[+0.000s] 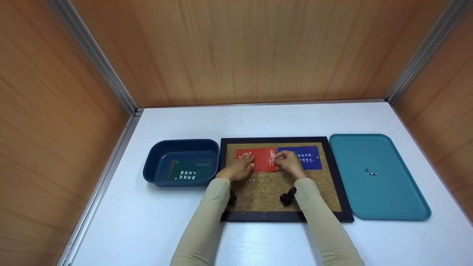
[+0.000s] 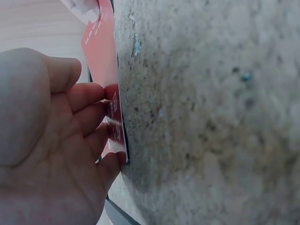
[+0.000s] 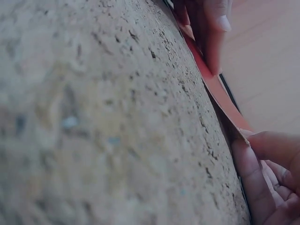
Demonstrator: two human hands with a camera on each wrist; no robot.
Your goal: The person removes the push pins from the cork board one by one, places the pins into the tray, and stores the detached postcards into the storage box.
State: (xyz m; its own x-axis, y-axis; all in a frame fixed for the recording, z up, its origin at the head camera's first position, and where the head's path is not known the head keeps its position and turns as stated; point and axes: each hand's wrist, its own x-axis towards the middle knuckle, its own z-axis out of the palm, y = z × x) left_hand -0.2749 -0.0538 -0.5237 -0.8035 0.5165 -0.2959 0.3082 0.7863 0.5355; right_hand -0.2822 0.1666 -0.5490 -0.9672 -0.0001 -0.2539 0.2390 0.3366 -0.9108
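On the upper half of a cork board [image 1: 266, 192] lies a red card [image 1: 263, 159], its right edge beside a blue card [image 1: 312, 157]. My left hand [image 1: 239, 168] rests its fingertips on the red card's left part; in the left wrist view the fingers [image 2: 93, 112] touch the card [image 2: 101, 51] near its edge. My right hand [image 1: 290, 162] pinches the red card's right edge. The right wrist view shows that edge [image 3: 225, 105] slightly lifted from the cork, between thumb and finger of the right hand [image 3: 269, 173].
A dark blue bin [image 1: 151, 162] holding a green card [image 1: 190, 170] stands left of the board. To the right lies a teal tray [image 1: 384, 192] with small metallic pieces [image 1: 372, 173]. Black objects [image 1: 288, 196] sit near the wrists. Wooden panels [image 1: 236, 51] enclose the white table [image 1: 177, 123].
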